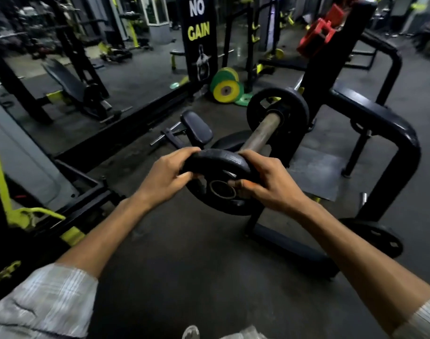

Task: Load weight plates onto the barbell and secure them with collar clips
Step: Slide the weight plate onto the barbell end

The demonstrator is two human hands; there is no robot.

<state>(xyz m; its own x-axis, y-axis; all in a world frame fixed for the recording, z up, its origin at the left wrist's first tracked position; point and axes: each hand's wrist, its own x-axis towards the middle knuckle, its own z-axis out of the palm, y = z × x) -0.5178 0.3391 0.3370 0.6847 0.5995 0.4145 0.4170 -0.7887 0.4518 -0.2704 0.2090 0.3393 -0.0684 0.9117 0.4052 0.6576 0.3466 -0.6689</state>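
Plate [218, 167]: gripped by left hand [163, 176] and right hand [262, 182], fingers wrapped over rim.
Sleeve [264, 132]: plate bore just short of tip.
Risk: misaligned bore may jam or slip.

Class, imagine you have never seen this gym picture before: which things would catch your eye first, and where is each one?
First, the two hands in the centre, the left hand and right hand, gripping a black weight plate at the end of the barbell sleeve. Farther along the sleeve sits another black plate. Behind, at top centre, a "NO GAIN" banner stands above yellow-green plates on the floor.
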